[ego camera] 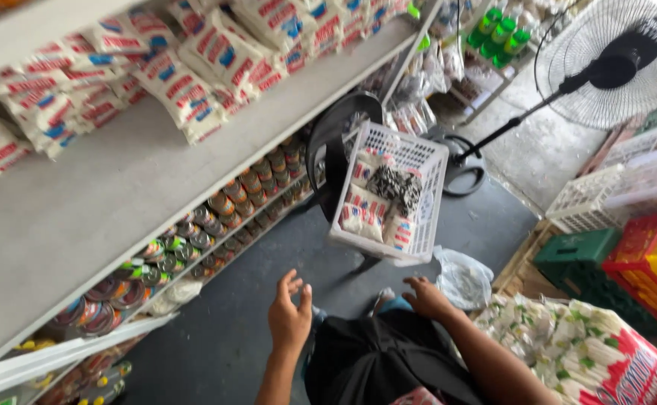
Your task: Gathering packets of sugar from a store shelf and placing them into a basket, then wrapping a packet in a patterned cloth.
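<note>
Both hands are seen empty and held apart above the dark floor [216,330]. The left hand [289,315] is raised with its fingers loosely spread; the right hand [426,298] is extended palm down, fingers open. Just ahead of them a white plastic basket [426,202] is set on a dark stand, filled with small packets [366,206]. Beside it a grey shelf [118,202] carries white bags [193,82], with cans [193,232] ranged below. A standing fan [613,64] is seen beyond.
</note>
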